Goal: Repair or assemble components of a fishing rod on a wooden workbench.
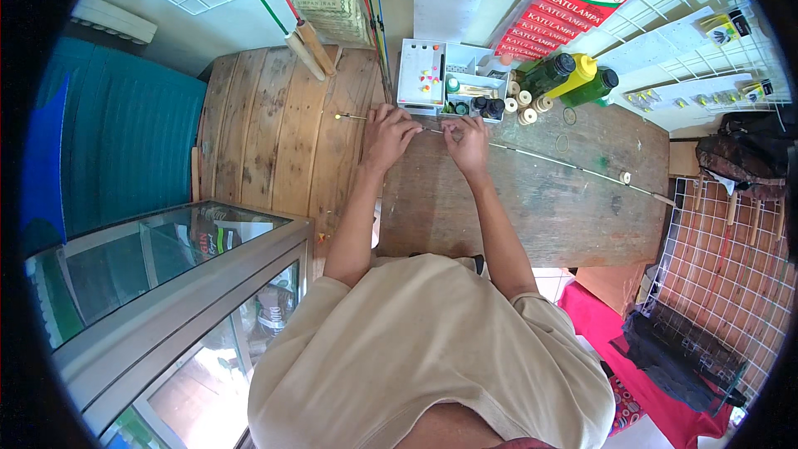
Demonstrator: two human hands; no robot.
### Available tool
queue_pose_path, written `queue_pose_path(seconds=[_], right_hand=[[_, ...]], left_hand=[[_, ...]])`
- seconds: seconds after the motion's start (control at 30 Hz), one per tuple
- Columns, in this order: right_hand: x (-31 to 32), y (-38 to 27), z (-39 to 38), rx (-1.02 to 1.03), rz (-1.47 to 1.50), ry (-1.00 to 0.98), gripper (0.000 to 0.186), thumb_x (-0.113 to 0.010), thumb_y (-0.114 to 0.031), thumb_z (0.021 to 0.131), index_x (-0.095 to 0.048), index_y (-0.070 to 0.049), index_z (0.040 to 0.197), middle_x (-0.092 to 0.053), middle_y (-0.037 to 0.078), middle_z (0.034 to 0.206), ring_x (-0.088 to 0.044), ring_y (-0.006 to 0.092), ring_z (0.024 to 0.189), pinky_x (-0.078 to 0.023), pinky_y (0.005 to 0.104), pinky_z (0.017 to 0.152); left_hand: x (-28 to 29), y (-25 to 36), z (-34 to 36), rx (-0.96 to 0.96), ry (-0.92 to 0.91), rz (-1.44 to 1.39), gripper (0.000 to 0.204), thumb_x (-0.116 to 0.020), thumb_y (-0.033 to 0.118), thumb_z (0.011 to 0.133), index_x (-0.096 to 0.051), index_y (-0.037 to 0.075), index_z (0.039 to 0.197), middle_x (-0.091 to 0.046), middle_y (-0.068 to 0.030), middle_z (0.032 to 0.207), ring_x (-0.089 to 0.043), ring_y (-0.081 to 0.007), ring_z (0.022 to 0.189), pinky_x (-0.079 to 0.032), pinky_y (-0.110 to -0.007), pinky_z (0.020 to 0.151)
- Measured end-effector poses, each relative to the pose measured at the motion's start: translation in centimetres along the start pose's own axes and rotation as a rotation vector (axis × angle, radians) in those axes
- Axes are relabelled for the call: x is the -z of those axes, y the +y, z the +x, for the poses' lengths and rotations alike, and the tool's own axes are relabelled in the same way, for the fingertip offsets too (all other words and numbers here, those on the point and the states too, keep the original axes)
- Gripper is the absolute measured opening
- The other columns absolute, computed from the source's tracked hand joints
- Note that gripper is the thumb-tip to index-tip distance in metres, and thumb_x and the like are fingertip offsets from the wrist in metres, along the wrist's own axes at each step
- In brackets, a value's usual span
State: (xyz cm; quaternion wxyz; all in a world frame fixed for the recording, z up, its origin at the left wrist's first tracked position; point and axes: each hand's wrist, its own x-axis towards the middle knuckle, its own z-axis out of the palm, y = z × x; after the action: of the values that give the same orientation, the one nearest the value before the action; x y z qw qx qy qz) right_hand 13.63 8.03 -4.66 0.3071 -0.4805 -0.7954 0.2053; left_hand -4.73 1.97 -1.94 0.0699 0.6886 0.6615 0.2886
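A long thin rod (565, 165) lies across the wooden workbench (532, 208), running from a yellow-tipped end (339, 116) at the left to the far right. My left hand (389, 135) pinches the rod near its left end. My right hand (467, 140) grips the same rod a little to the right, fingers closed around it. Both hands sit just in front of a white compartment box (422, 75) holding small coloured beads.
Dark and yellow-capped bottles (573, 76) and several small spools (525, 104) stand at the back. Rods with wooden handles (309, 46) lean on a plank tabletop (274, 141). A glass display case (166, 283) is at the left, a wire rack (723, 274) at the right.
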Motion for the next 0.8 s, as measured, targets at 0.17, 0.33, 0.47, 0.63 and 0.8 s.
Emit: queue_pose_path(seconds=[0.17,0.33,0.47,0.63,0.8], right_hand=[[0.0,0.0,0.0,-0.019,0.009,0.041,0.008,-0.069,-0.016,0.076,-0.072,-0.012,0.082,-0.064,0.004,0.077,-0.055,0.0270,0.084,-0.041,0.0415,0.075],[0.1,0.4,0.0,-0.027,0.063,0.016,0.006,-0.069,-0.015,0.076,-0.071,-0.013,0.081,-0.064,0.003,0.075,-0.055,0.0272,0.081,-0.042,0.0414,0.073],[-0.1,0.8,-0.1,-0.039,0.039,0.045,0.006,-0.069,-0.015,0.076,-0.071,-0.013,0.081,-0.064,0.002,0.075,-0.056,0.0266,0.081,-0.042,0.0406,0.074],[0.0,0.6,-0.2,-0.049,0.057,0.013,0.008,-0.069,-0.015,0.076,-0.072,-0.014,0.083,-0.065,0.001,0.078,-0.056,0.0257,0.085,-0.043,0.0397,0.076],[0.5,0.1,0.0,-0.023,0.084,-0.004,0.015,-0.068,-0.014,0.077,-0.071,-0.013,0.091,-0.066,0.003,0.082,-0.056,0.0260,0.088,-0.043,0.0388,0.079]], left_hand=[[-0.2,-0.4,-0.1,-0.038,0.054,0.005,0.008,-0.071,0.023,0.076,-0.073,0.017,0.081,-0.059,0.0050,0.085,-0.051,-0.0184,0.092,-0.036,-0.037,0.079],[0.1,-0.1,-0.3,0.001,-0.023,0.020,0.011,-0.072,0.022,0.077,-0.075,0.017,0.085,-0.063,0.0046,0.089,-0.051,-0.0193,0.098,-0.039,-0.037,0.083],[0.0,0.0,-0.2,-0.001,0.018,-0.013,0.007,-0.070,0.021,0.078,-0.073,0.017,0.082,-0.060,0.0044,0.085,-0.052,-0.0189,0.094,-0.038,-0.038,0.083],[0.0,-0.2,-0.2,-0.015,0.012,0.007,0.011,-0.071,0.023,0.078,-0.073,0.016,0.086,-0.061,0.0039,0.087,-0.052,-0.0190,0.094,-0.040,-0.038,0.084],[0.1,0.0,-0.2,-0.005,0.019,-0.009,0.021,-0.071,0.027,0.079,-0.072,0.017,0.097,-0.062,0.0032,0.091,-0.051,-0.0203,0.097,-0.039,-0.039,0.087]])
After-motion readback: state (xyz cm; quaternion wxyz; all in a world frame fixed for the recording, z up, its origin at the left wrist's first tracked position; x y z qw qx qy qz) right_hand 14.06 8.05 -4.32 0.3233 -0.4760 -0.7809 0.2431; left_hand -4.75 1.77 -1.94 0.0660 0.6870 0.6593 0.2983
